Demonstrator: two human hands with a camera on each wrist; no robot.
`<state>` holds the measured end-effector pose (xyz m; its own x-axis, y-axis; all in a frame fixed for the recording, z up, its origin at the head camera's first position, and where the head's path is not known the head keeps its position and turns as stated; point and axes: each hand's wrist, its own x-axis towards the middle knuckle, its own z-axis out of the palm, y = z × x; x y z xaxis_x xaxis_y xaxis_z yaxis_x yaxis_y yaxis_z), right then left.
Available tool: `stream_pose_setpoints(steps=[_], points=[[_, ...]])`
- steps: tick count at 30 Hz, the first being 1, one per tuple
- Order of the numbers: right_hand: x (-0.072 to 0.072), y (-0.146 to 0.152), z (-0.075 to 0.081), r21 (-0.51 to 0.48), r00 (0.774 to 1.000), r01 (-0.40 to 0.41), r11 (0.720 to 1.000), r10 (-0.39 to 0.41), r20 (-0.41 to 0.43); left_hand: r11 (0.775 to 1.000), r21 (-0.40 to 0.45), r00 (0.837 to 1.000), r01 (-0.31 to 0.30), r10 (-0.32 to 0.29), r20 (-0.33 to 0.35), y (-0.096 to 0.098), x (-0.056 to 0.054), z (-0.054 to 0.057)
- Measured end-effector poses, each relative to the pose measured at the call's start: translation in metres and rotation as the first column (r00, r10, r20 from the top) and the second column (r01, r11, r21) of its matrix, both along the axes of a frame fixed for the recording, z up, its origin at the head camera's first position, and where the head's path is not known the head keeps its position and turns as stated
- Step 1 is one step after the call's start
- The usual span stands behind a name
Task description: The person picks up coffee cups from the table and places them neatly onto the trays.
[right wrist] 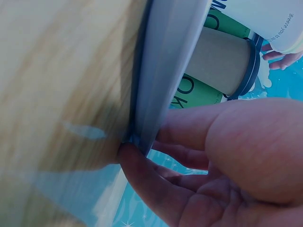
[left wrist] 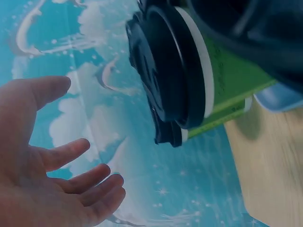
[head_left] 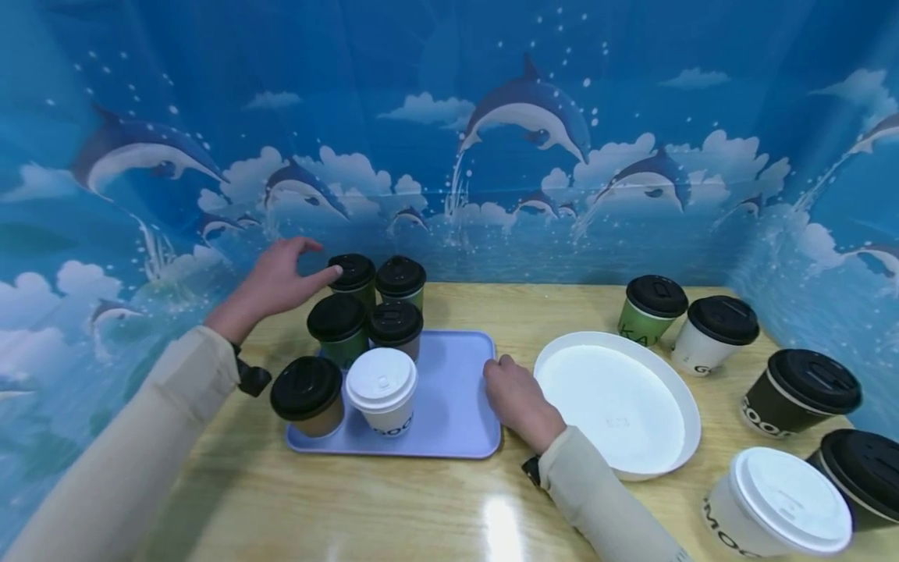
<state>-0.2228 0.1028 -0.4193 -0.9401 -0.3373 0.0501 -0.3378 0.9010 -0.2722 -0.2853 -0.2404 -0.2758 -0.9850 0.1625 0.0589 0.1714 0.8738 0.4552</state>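
Observation:
My right hand [head_left: 518, 398] grips the right edge of a lavender tray [head_left: 456, 398]; in the right wrist view its fingers [right wrist: 184, 125] pinch the rim [right wrist: 165, 61]. On the tray stand a white cup with a white lid [head_left: 381, 386], a brown cup with a black lid [head_left: 309, 394], a dark green cup [head_left: 339, 328] and a grey-brown cup [head_left: 396, 328]. Two green cups with black lids [head_left: 353, 277] [head_left: 400, 282] stand at the back; their bases are hidden. My left hand [head_left: 284, 277], fingers spread, is beside the back-left cup and holds nothing.
A round white dish [head_left: 618, 406] lies right of the tray. Around its right side stand a green cup [head_left: 649, 312], a white cup with a black lid [head_left: 712, 336], two dark cups [head_left: 801, 394] [head_left: 860, 476] and a white-lidded cup [head_left: 776, 503]. A dolphin-print curtain [head_left: 449, 156] rises behind the table.

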Motion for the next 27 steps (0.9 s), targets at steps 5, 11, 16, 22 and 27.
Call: stream_pose_setpoints(steps=[5,11,16,22,27], points=[[0.000,0.000,0.001,0.000,1.000,0.002,1.000,-0.002,0.005,1.000,-0.017,1.000,-0.006,0.006,0.019,-0.004,-0.017,-0.002],[0.000,-0.001,0.000,0.005,1.000,0.006,1.000,-0.006,0.004,0.998,-0.053,0.999,0.018,-0.017,0.029,-0.003,-0.034,-0.004],[-0.001,-0.001,0.001,0.002,1.000,0.002,1.000,-0.001,-0.006,0.997,-0.073,0.996,0.037,-0.031,0.081,0.003,-0.048,-0.005],[-0.002,-0.001,-0.003,0.009,1.000,0.003,1.000,-0.002,-0.009,0.995,-0.083,0.990,0.045,-0.033,0.138,0.002,-0.060,-0.013],[-0.002,-0.001,-0.002,0.009,1.000,0.008,1.000,-0.008,0.001,0.995,-0.087,0.983,0.044,-0.028,0.179,-0.002,-0.064,-0.019]])
